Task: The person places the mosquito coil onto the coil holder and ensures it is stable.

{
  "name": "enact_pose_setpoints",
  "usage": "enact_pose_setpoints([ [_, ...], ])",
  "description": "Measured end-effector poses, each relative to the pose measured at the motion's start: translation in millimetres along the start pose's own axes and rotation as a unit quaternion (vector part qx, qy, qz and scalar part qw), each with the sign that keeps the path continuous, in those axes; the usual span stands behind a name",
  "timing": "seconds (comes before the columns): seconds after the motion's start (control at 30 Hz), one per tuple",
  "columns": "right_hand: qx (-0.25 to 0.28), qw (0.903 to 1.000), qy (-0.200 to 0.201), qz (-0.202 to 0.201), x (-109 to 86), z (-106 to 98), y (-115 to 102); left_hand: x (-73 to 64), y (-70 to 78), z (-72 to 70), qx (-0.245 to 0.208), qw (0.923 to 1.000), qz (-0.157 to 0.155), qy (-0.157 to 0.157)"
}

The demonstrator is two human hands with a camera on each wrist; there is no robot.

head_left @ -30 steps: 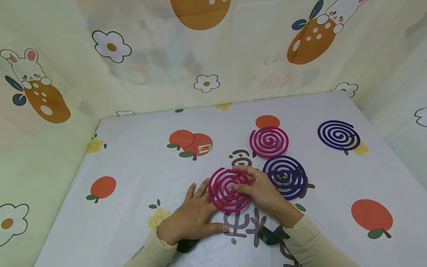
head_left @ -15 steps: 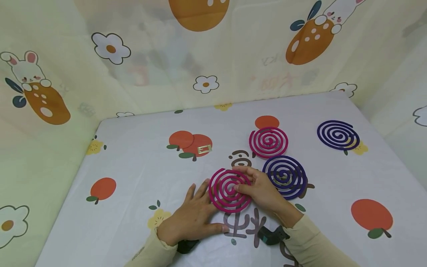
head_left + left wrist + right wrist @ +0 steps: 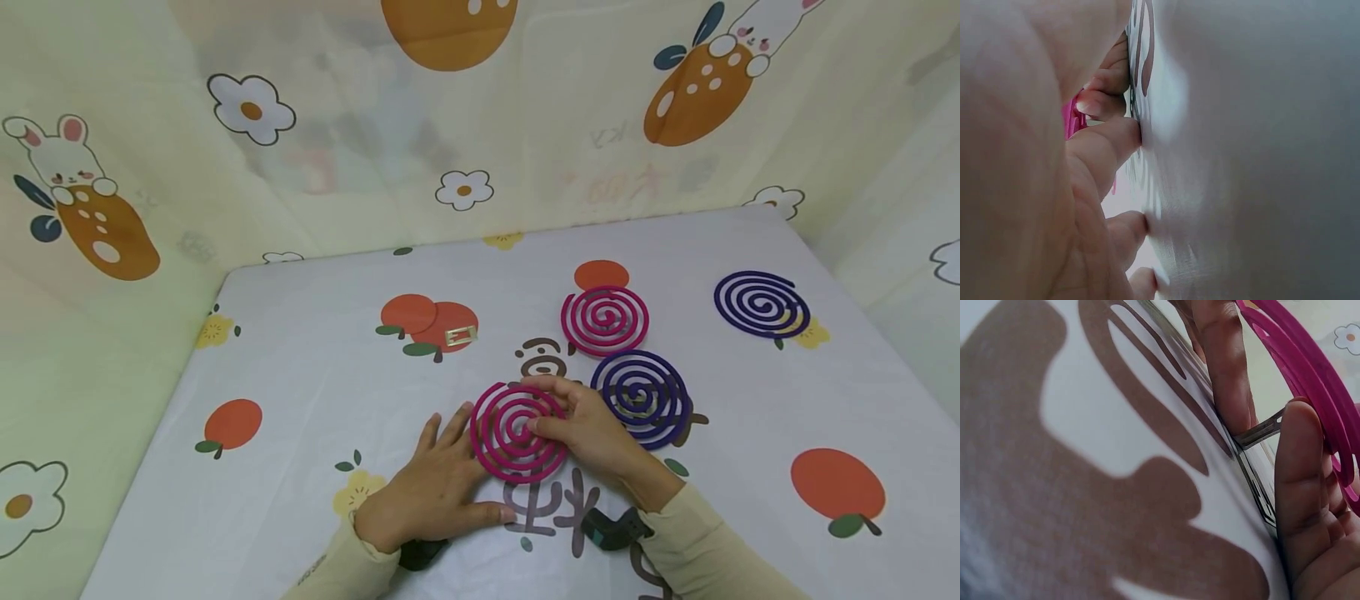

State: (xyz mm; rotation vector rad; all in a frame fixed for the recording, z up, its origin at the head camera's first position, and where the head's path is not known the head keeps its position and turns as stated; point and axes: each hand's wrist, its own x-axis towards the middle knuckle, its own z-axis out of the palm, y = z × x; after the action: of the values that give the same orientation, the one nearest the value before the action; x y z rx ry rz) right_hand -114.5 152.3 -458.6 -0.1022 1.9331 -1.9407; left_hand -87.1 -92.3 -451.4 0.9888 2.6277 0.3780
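Observation:
My right hand (image 3: pixel 592 429) pinches a pink mosquito coil (image 3: pixel 498 454), with the thumb on its top near the centre. The coil is raised and tilted over my left hand (image 3: pixel 431 487), hiding some of its fingertips. That hand lies low with fingers spread, their tips on the cloth. Beneath the coil, the right wrist view shows a thin metal coil stand (image 3: pixel 1263 432), its upright tab rising toward the pink coil (image 3: pixel 1316 381). A finger (image 3: pixel 1225 369) comes down right at this stand. The left wrist view catches only a pink edge (image 3: pixel 1074 119) of the coil.
A second pink coil (image 3: pixel 604 321) and a purple coil (image 3: pixel 640 398) lie right of the hands, the purple one over a metal stand. Another purple coil (image 3: pixel 762 305) lies far right. A loose metal stand (image 3: pixel 461 335) rests on the printed tablecloth (image 3: pixel 300 350). Curtains enclose the table.
The pink coil in my right hand has dipped slightly toward me. My left hand and the other coils have stayed in place.

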Motion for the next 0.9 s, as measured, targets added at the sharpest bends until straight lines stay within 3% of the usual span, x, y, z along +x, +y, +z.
enact_pose_setpoints([
  [0.17, -0.029, 0.9996, -0.003, -0.002, 0.6, -1.0, -0.9, 0.1, -0.6, -0.3, -0.004, 1.0, 0.002, 0.002],
  [0.9, -0.032, 0.9994, -0.006, -0.009, 0.7, -0.3, -0.2, 0.3, -0.2, -0.5, -0.011, 0.9999, -0.001, 0.0],
])
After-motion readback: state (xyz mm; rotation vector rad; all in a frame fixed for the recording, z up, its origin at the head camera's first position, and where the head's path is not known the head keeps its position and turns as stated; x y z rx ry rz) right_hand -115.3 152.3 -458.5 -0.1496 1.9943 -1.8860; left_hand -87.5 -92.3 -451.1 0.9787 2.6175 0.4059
